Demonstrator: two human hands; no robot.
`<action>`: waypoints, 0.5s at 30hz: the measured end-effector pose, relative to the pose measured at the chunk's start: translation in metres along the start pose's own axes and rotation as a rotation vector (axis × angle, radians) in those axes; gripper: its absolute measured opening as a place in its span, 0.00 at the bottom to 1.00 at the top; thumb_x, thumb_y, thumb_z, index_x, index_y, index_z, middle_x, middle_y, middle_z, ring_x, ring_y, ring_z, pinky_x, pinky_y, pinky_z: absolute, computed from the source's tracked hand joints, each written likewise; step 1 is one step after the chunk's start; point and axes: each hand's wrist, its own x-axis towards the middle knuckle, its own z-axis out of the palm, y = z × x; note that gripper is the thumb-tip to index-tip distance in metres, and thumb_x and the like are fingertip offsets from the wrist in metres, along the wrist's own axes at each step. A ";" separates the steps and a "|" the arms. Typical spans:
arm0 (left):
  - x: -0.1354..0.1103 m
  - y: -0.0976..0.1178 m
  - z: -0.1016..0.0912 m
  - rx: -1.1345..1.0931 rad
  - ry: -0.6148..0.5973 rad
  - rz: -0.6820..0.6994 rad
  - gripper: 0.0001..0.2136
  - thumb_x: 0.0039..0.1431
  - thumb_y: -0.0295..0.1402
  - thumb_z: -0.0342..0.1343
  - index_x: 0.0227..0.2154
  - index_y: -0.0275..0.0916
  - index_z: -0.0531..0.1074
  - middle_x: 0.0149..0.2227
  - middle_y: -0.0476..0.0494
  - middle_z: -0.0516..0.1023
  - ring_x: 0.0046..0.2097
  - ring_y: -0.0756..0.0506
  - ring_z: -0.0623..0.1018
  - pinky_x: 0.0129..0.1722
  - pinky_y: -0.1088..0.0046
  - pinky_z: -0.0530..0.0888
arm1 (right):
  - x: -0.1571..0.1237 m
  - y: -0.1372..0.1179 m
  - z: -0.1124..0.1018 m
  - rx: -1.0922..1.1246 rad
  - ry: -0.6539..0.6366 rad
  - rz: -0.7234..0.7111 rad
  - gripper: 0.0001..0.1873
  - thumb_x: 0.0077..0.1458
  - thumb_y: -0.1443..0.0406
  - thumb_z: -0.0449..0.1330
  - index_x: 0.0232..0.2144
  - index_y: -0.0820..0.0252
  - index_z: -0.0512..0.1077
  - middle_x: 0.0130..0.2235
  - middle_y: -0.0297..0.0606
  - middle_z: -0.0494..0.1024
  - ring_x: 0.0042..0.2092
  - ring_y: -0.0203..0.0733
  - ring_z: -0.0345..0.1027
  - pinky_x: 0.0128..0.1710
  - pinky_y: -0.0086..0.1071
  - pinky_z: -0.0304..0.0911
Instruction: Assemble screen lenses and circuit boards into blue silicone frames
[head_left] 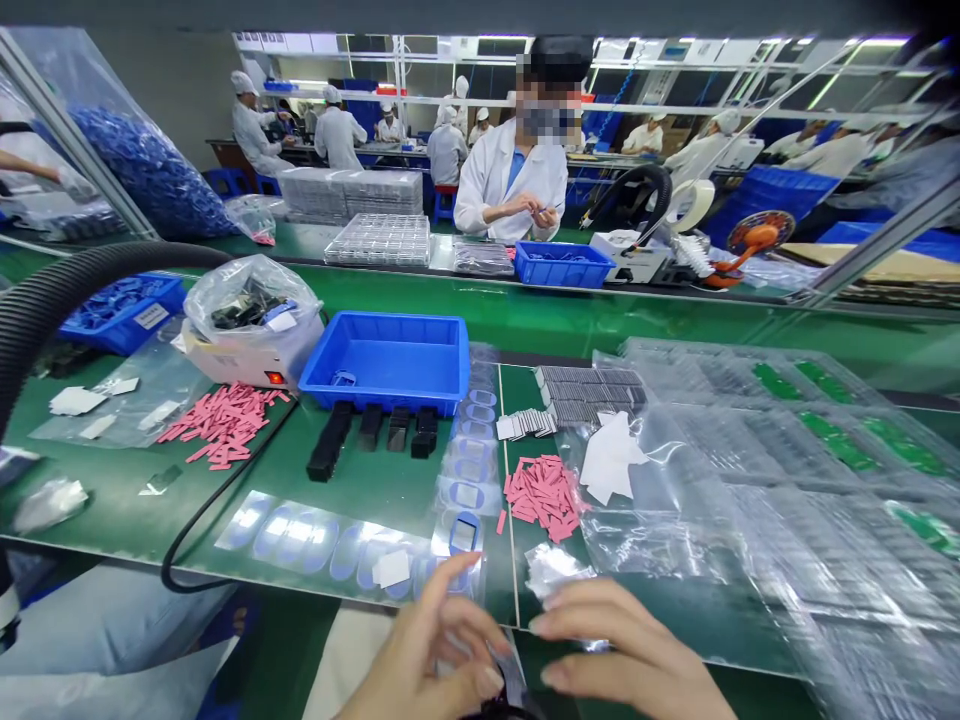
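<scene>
At the bottom middle, my left hand (439, 645) curls its fingers and thumb on a small dark thing with a clear, shiny part (513, 688). Its kind I cannot make out, as the fingers and the frame edge hide most of it. To the right of it, my right hand (619, 645) has its fingers stretched out and apart, holding nothing. Just beyond the hands lie a crumpled clear film (555, 570), a heap of pink strips (546, 497) and a column of clear film with blue oval frames (465, 495). A white square piece (391, 569) rests on another film row (300, 535).
A blue bin (382, 355) stands behind several black stacks (330, 442). Clear trays (750, 440), some with green boards, cover the right side. A black hose (97, 285) arches over the left, near a second pink heap (223, 424). A co-worker (514, 180) sits opposite.
</scene>
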 end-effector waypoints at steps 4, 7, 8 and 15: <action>0.026 0.013 -0.014 0.957 0.322 0.330 0.29 0.42 0.47 0.65 0.48 0.41 0.73 0.38 0.37 0.81 0.40 0.36 0.78 0.37 0.64 0.74 | -0.010 0.024 0.000 0.006 0.268 0.066 0.18 0.54 0.47 0.56 0.36 0.52 0.74 0.38 0.40 0.79 0.41 0.44 0.73 0.38 0.35 0.72; 0.046 0.021 -0.006 1.328 0.348 0.277 0.29 0.43 0.47 0.64 0.46 0.33 0.73 0.37 0.36 0.81 0.39 0.33 0.79 0.32 0.59 0.75 | -0.015 0.036 -0.004 0.018 0.344 0.072 0.18 0.55 0.48 0.57 0.36 0.54 0.74 0.37 0.41 0.79 0.39 0.43 0.74 0.36 0.35 0.73; 0.052 0.024 -0.001 1.395 0.329 0.212 0.26 0.46 0.46 0.63 0.45 0.32 0.72 0.36 0.36 0.80 0.38 0.33 0.79 0.32 0.58 0.76 | -0.015 0.039 -0.006 0.015 0.350 0.067 0.18 0.55 0.49 0.57 0.36 0.54 0.74 0.37 0.41 0.79 0.39 0.44 0.74 0.37 0.35 0.72; 0.069 0.037 0.014 1.445 0.236 -0.044 0.10 0.59 0.29 0.50 0.43 0.35 0.68 0.41 0.37 0.78 0.42 0.35 0.78 0.36 0.57 0.75 | -0.016 0.042 -0.027 -0.004 0.328 0.040 0.15 0.56 0.52 0.58 0.37 0.57 0.74 0.36 0.41 0.79 0.38 0.44 0.74 0.37 0.36 0.72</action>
